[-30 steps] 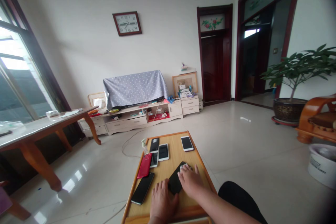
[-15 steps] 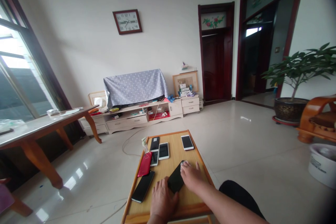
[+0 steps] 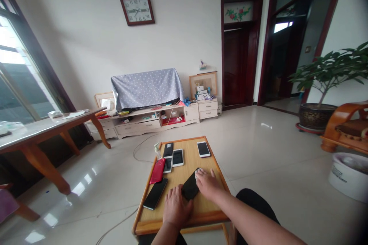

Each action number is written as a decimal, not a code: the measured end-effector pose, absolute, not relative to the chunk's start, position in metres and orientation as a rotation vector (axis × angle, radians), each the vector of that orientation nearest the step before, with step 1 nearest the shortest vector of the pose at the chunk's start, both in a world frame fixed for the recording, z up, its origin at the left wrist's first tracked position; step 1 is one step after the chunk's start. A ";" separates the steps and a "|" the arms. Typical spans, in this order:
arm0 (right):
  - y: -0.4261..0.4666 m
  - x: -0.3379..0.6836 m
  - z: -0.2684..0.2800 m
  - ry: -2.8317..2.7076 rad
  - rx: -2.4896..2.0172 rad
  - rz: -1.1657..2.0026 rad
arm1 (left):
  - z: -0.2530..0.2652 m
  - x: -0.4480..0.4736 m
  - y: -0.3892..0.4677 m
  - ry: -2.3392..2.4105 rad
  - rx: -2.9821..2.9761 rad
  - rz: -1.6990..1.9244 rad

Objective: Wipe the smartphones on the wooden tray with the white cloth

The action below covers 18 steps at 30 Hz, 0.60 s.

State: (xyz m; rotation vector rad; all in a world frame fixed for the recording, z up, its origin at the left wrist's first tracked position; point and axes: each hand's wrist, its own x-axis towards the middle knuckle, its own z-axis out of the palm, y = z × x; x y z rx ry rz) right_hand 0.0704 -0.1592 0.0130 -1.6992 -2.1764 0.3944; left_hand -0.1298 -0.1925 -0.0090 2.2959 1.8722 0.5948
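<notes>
A black smartphone (image 3: 190,187) lies flat and slanted on the small wooden table. My left hand (image 3: 176,206) steadies its lower end, fingers along the left edge and thumb at the bottom. Pressed on the screen near the upper right end is a small white wipe (image 3: 197,174), under the fingertips of my right hand (image 3: 207,184). Left of my hands lie another black phone (image 3: 155,194) and a red phone (image 3: 157,171). Behind them are a white phone (image 3: 167,164), a second white phone (image 3: 178,157) and a dark phone (image 3: 168,149). A further white phone (image 3: 203,149) lies at the far right.
A clear pump bottle (image 3: 157,151) stands at the left edge of the small table (image 3: 169,226), whose rim is raised. A cable (image 3: 115,225) runs over the floor. A larger table (image 3: 43,153) is on the left; a white bucket (image 3: 347,178) stands at right.
The whole view has shifted slightly, showing more of the table's front edge. My right hand has moved slightly on the phone, and the wipe shows more. My left hand keeps its hold.
</notes>
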 end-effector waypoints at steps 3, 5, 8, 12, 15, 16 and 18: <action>-0.155 0.072 0.008 -2.159 -1.743 0.370 | -0.007 -0.128 -0.193 1.878 2.293 0.593; -0.163 0.061 0.004 -2.228 -1.679 0.387 | -0.006 -0.127 -0.192 1.875 2.292 0.582; -0.178 0.042 -0.001 -2.354 -1.523 0.435 | -0.005 -0.127 -0.191 1.871 2.302 0.561; -0.177 0.045 -0.002 -2.348 -1.521 0.435 | -0.005 -0.126 -0.189 1.868 2.290 0.534; -0.158 0.060 0.000 -2.240 -1.670 0.395 | -0.004 -0.126 -0.189 1.868 2.280 0.503; -0.151 0.064 0.000 -2.206 -1.715 0.382 | -0.004 -0.126 -0.188 1.869 2.277 0.496; -0.139 0.066 0.000 -2.170 -1.767 0.367 | -0.005 -0.126 -0.187 1.869 2.272 0.492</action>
